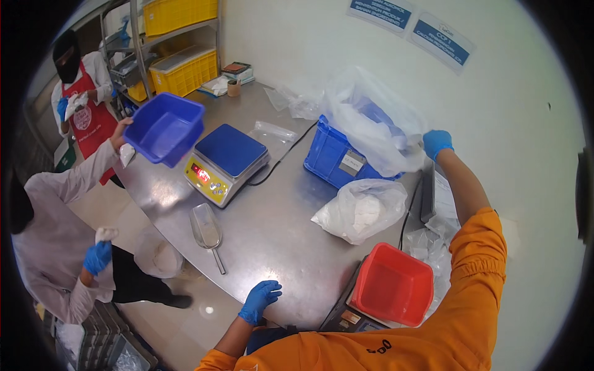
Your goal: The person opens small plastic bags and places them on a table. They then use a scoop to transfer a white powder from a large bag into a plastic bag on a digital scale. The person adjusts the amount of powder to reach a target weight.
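Observation:
My right hand (pixel 437 143), in a blue glove, is closed at the edge of a clear plastic liner bag (pixel 385 139). That bag spills over the rim of a blue plastic crate (pixel 327 150), which bears a label. My gloved left hand (pixel 262 299) holds nothing and hovers by the table's near edge, fingers loosely spread. Between my hands, an opened plastic bag of white powder (pixel 366 213) leans in front of the crate. Close to my body, a red plastic basin (pixel 394 285) rests on a dark scale (pixel 343 320).
On the steel table (pixel 274 232) are a digital scale (pixel 227 162) with a blue platform and a scoop (pixel 207 232). A co-worker (pixel 65 222) at left holds a blue basin (pixel 164 127) near that scale. Another person (pixel 86 92) stands beyond, by shelves with yellow crates (pixel 185 69).

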`<move>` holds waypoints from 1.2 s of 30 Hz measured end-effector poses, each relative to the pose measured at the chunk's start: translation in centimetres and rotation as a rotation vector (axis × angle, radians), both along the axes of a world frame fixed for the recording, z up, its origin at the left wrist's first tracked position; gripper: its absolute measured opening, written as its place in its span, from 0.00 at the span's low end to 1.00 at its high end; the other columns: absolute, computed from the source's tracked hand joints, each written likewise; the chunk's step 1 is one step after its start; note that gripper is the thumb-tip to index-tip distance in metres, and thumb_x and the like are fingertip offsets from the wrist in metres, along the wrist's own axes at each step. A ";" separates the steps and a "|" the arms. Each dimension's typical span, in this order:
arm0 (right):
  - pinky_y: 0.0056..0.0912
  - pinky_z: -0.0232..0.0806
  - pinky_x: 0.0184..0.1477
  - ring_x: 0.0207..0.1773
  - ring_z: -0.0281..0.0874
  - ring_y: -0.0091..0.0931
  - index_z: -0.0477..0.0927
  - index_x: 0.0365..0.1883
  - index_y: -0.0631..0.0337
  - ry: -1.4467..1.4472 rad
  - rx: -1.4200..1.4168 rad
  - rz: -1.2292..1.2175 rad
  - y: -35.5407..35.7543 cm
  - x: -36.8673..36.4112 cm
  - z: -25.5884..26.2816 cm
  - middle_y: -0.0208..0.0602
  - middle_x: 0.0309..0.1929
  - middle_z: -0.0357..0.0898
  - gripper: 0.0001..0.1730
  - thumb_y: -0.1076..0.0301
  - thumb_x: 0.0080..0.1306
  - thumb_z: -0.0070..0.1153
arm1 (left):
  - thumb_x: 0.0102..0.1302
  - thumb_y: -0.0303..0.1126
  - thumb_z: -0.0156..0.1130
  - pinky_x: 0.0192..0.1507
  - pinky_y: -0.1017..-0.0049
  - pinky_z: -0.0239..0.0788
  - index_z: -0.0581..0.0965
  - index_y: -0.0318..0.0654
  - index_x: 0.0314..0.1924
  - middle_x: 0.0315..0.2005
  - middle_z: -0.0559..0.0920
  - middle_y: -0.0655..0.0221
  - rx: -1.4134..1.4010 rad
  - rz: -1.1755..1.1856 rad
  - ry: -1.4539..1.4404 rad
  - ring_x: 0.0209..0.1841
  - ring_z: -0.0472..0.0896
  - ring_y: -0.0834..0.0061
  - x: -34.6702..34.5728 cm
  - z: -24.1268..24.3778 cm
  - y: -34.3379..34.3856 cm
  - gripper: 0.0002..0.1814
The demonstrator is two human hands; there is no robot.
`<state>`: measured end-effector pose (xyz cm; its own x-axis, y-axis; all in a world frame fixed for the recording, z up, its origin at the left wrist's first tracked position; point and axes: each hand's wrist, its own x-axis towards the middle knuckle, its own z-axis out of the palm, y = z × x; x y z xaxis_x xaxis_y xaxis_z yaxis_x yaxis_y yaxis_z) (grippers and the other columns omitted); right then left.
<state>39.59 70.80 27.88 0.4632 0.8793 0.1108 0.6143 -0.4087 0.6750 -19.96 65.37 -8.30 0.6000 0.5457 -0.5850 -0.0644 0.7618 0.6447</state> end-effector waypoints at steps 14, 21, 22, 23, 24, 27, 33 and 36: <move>0.46 0.72 0.43 0.42 0.82 0.46 0.85 0.45 0.56 0.470 0.845 0.110 -10.3 -5.3 5.3 0.45 0.38 0.85 0.20 0.49 0.68 0.55 | 0.72 0.32 0.60 0.50 0.75 0.73 0.77 0.36 0.54 0.45 0.83 0.65 0.348 -0.073 0.022 0.46 0.82 0.75 4.1 4.1 -0.1 0.14; 0.33 0.67 0.38 0.32 0.75 0.26 0.84 0.42 0.65 0.749 1.177 0.138 -28.3 -9.2 2.3 0.40 0.27 0.80 0.18 0.56 0.69 0.59 | 0.66 0.33 0.65 0.54 0.69 0.73 0.79 0.34 0.52 0.48 0.83 0.59 1.476 -0.366 -0.192 0.50 0.82 0.67 22.5 23.7 3.0 0.17; 0.31 0.66 0.38 0.32 0.72 0.23 0.83 0.42 0.66 0.784 1.213 0.071 -31.3 -9.6 1.2 0.37 0.27 0.77 0.17 0.59 0.69 0.59 | 0.64 0.34 0.66 0.54 0.68 0.73 0.78 0.35 0.53 0.49 0.82 0.57 1.613 -0.411 -0.248 0.50 0.82 0.63 25.8 25.6 3.4 0.19; 0.29 0.65 0.37 0.32 0.68 0.20 0.82 0.41 0.68 0.817 1.248 0.008 -34.3 -10.3 0.0 0.33 0.26 0.75 0.16 0.61 0.69 0.59 | 0.63 0.37 0.67 0.54 0.65 0.73 0.78 0.35 0.53 0.50 0.82 0.56 1.708 -0.345 -0.246 0.50 0.82 0.61 29.6 27.0 3.5 0.21; 0.28 0.64 0.37 0.33 0.67 0.19 0.82 0.41 0.69 0.831 1.286 -0.102 -36.9 -11.4 -1.2 0.32 0.26 0.73 0.15 0.62 0.69 0.59 | 0.61 0.40 0.69 0.54 0.63 0.73 0.77 0.35 0.54 0.50 0.82 0.54 1.802 -0.273 -0.242 0.50 0.82 0.58 33.5 28.2 3.4 0.24; 0.26 0.62 0.37 0.34 0.65 0.17 0.82 0.40 0.70 0.827 1.412 -0.256 -44.6 -14.0 -6.3 0.28 0.28 0.72 0.14 0.65 0.69 0.59 | 0.58 0.50 0.70 0.54 0.59 0.72 0.78 0.36 0.55 0.51 0.82 0.52 2.304 0.271 0.155 0.50 0.82 0.56 45.1 28.4 4.7 0.31; 0.24 0.62 0.38 0.36 0.65 0.16 0.83 0.43 0.70 0.881 1.673 -0.506 -54.6 -17.4 -15.4 0.23 0.31 0.73 0.13 0.66 0.70 0.58 | 0.66 0.45 0.53 0.51 0.53 0.74 0.82 0.38 0.43 0.41 0.85 0.47 2.171 -0.288 0.677 0.46 0.83 0.46 52.4 25.8 15.7 0.19; 0.22 0.59 0.36 0.34 0.63 0.15 0.82 0.38 0.68 0.751 1.771 -0.591 -58.3 -18.8 -17.8 0.22 0.29 0.72 0.11 0.67 0.72 0.57 | 0.65 0.45 0.52 0.51 0.53 0.74 0.83 0.36 0.41 0.40 0.85 0.46 2.135 -0.067 0.631 0.45 0.83 0.45 53.1 31.9 15.3 0.20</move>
